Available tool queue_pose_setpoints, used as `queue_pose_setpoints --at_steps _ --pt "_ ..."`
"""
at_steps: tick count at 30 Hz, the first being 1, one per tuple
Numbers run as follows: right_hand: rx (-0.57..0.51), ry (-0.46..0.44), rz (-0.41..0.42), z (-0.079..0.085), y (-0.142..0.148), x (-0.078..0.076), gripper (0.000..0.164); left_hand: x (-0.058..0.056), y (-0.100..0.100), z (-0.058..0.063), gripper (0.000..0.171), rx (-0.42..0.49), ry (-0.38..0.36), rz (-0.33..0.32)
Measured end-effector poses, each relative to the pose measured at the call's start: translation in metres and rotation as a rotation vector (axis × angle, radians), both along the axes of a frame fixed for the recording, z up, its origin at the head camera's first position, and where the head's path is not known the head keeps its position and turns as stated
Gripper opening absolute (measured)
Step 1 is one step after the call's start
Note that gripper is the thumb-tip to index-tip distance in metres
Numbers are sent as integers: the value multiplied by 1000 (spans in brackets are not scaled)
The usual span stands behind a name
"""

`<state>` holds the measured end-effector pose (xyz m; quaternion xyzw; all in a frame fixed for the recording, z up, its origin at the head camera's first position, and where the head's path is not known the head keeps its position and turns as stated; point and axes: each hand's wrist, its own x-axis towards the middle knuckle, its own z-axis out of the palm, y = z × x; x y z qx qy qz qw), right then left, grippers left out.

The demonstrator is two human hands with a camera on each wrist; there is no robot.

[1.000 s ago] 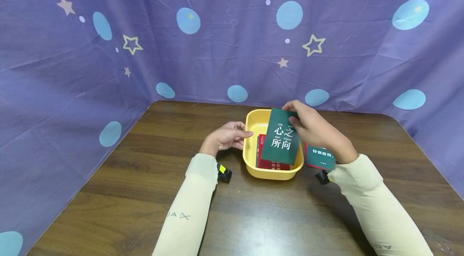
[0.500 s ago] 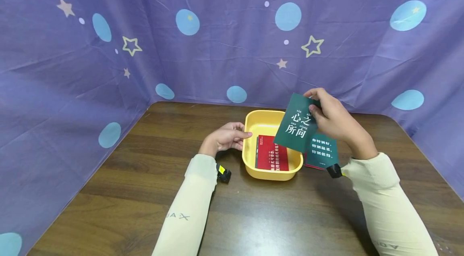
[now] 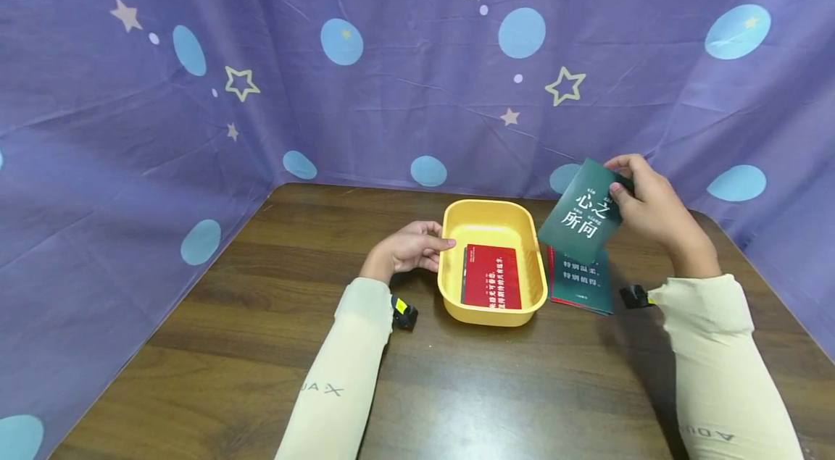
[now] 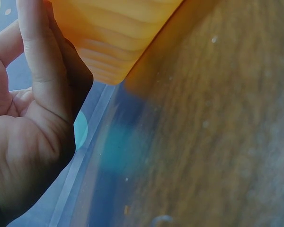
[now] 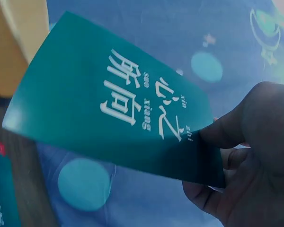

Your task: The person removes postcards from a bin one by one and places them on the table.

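Note:
My right hand (image 3: pixel 655 206) pinches a green card (image 3: pixel 583 217) with white Chinese characters by its upper corner, thumb on the printed face. The card is raised to the right of the yellow plastic bin (image 3: pixel 492 212), tilted, and covers the top of a small stack of green and red cards (image 3: pixel 580 286) on the table. With its thumb over the left rim, my left hand (image 3: pixel 414 246) grips the bin. Inside the bin lies a red card (image 3: pixel 493 277) on top of a green one. In the left wrist view the bin's ribbed outer wall (image 4: pixel 118 38) shows beside the fingers.
The brown wooden table (image 3: pixel 274 344) stretches out on both sides and in front of the bin. A purple curtain (image 3: pixel 391 98) with stars and blue dots hangs behind and to the left of it.
My right hand has carried the green card from over the bin to the right, uncovering the red card inside. My left hand has stayed on the bin's rim.

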<state>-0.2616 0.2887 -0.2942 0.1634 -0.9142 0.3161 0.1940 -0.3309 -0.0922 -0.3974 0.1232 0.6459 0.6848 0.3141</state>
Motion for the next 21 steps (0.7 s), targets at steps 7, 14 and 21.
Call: queue_pose_setpoints --at_steps 7,14,21 --pt "22 -80 -14 -14 17 -10 29 -1 0 -2 20 2 2 -3" --pt "46 -214 49 -33 19 -23 27 -1 -1 -2 19 5 -9 7" --pt "61 -301 101 -54 22 -36 25 0 0 0 20 3 -2 3"
